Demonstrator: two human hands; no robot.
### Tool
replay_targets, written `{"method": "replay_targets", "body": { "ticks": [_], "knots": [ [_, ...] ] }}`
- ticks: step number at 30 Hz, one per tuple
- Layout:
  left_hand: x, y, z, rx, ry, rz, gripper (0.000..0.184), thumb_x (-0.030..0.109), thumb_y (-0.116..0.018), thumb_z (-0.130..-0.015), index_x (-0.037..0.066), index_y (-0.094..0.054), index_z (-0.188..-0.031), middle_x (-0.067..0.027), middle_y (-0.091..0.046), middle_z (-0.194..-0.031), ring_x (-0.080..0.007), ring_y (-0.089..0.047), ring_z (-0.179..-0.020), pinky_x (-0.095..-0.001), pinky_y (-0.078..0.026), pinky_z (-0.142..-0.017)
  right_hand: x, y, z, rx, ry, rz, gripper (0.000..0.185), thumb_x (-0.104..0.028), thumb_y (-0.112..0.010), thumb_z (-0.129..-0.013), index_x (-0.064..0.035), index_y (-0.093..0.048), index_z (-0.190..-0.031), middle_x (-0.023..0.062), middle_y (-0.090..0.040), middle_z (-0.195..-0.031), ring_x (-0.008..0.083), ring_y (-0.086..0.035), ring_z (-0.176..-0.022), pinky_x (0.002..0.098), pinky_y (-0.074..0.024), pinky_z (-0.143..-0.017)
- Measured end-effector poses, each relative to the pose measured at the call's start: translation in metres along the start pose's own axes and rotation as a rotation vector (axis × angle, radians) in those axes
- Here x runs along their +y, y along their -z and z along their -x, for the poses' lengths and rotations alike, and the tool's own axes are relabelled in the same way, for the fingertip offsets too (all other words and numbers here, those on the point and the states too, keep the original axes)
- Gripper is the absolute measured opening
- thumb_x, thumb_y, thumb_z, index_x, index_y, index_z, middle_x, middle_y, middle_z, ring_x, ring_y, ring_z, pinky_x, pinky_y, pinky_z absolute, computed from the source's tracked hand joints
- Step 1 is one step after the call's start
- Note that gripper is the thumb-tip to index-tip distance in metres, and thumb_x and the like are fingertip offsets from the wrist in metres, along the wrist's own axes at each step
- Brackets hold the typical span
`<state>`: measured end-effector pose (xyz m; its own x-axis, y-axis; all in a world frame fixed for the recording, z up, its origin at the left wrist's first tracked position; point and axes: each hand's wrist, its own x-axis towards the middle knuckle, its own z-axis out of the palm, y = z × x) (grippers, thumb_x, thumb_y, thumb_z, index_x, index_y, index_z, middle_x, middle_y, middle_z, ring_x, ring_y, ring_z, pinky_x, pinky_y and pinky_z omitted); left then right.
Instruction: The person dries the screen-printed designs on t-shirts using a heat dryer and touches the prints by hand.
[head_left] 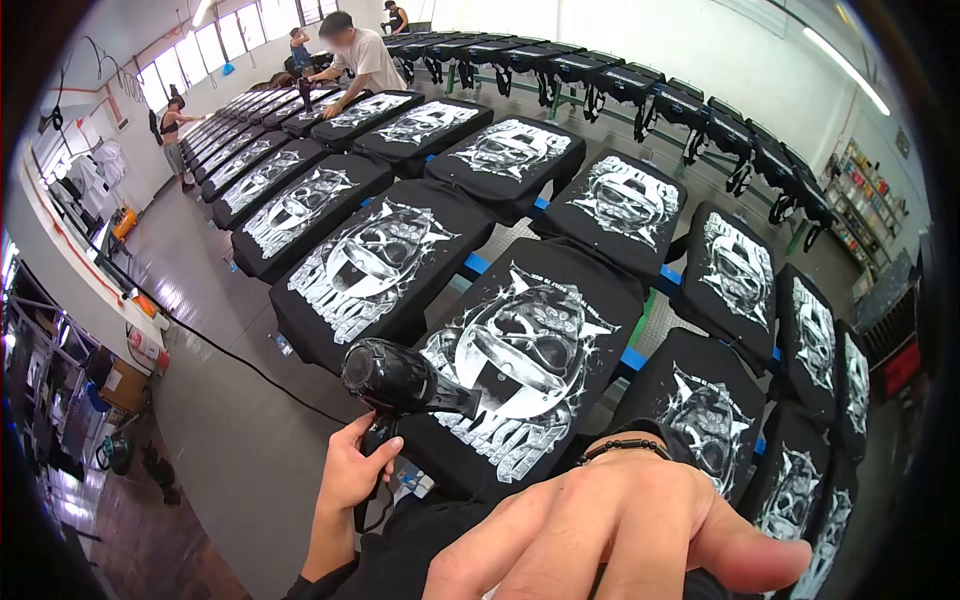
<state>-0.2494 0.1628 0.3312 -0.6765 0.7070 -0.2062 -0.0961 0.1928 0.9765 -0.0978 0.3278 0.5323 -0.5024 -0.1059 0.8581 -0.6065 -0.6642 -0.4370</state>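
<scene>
While your left hand [355,468] closes around the black handle [377,437] of a glossy black plastic hair dryer [388,375], thumb over its near side, the dryer's flattened black nozzle [460,400] points rightward across the lower left part of the nearest black fabric shirt [590,290]; you cannot tell from this angle whether the two touch. That shirt lies flat in front of you, bearing a large white and grey skull print [530,350]. Your right hand [610,515], a dark beaded bracelet [625,445] at its wrist, looms close to the camera, back upward, fingers extended toward you and thumb spread to the side; its fingertips leave the lower edge, so you cannot tell whether it has hold of anything. Matching black printed shirts [370,255] line both sides of a long stand with blue rails [633,358]. A thin black cord [240,358] crosses above the grey floor [215,420] to your left. Farther along, a person in a pale T-shirt [370,62] leans over the shirts, and beyond them a second row of dark covered boards [610,78] curves past the white wall [640,35].
</scene>
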Motion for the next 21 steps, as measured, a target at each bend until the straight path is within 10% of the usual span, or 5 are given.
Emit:
{"method": "replay_targets", "body": {
  "ticks": [4,10,14,16,21],
  "knots": [
    [0.001,-0.001,0.001,-0.007,-0.005,-0.029,0.044,0.005,-0.066,-0.083,-0.011,-0.050,-0.120,-0.0009,-0.055,-0.064,-0.0057,-0.050,-0.051,-0.0211,-0.042,-0.046,0.002,0.013,0.025,-0.159,-0.007,-0.115,0.060,-0.062,-0.042,-0.090,-0.0040,-0.055,-0.080,0.0115,-0.050,-0.080,0.0342,-0.049,-0.080,0.0516,-0.0373,-0.078],
    [0.010,-0.006,0.003,-0.019,-0.009,-0.041,0.043,0.003,-0.066,-0.083,-0.011,-0.050,-0.120,-0.0016,-0.056,-0.065,-0.0063,-0.050,-0.051,-0.0213,-0.042,-0.046,-0.003,0.007,0.026,-0.114,-0.006,-0.085,0.060,-0.063,-0.042,-0.089,-0.0047,-0.056,-0.078,0.0110,-0.049,-0.080,0.0321,-0.044,-0.075,0.0495,-0.0359,-0.076],
    [0.012,-0.007,0.004,-0.023,0.000,-0.050,0.042,0.002,-0.066,-0.083,-0.011,-0.050,-0.119,-0.0022,-0.056,-0.065,-0.0066,-0.051,-0.052,-0.0217,-0.043,-0.047,-0.007,0.004,0.013,-0.048,0.023,-0.013,0.075,-0.055,-0.037,-0.094,0.0147,-0.064,-0.097,0.0296,-0.062,-0.093,0.0242,-0.060,-0.072,0.0306,-0.0384,-0.071],
    [0.013,-0.007,0.003,-0.041,0.007,-0.049,0.042,0.002,-0.066,-0.083,-0.011,-0.050,-0.119,-0.0024,-0.056,-0.066,-0.0066,-0.051,-0.052,-0.0218,-0.043,-0.047,-0.005,0.011,0.033,-0.145,0.007,-0.076,0.061,-0.063,-0.043,-0.089,-0.0046,-0.056,-0.078,0.0108,-0.048,-0.080,0.0302,-0.041,-0.072,0.0478,-0.0356,-0.074],
    [0.012,-0.006,0.001,-0.025,0.014,-0.083,0.046,0.004,-0.068,-0.081,-0.011,-0.049,-0.120,-0.0023,-0.056,-0.065,-0.0065,-0.051,-0.051,-0.0214,-0.042,-0.046,-0.006,0.012,0.038,-0.118,0.027,-0.043,0.059,-0.062,-0.046,-0.088,-0.0057,-0.054,-0.073,0.0048,-0.047,-0.077,0.0255,-0.040,-0.076,0.0403,-0.0350,-0.076]
  ]
}}
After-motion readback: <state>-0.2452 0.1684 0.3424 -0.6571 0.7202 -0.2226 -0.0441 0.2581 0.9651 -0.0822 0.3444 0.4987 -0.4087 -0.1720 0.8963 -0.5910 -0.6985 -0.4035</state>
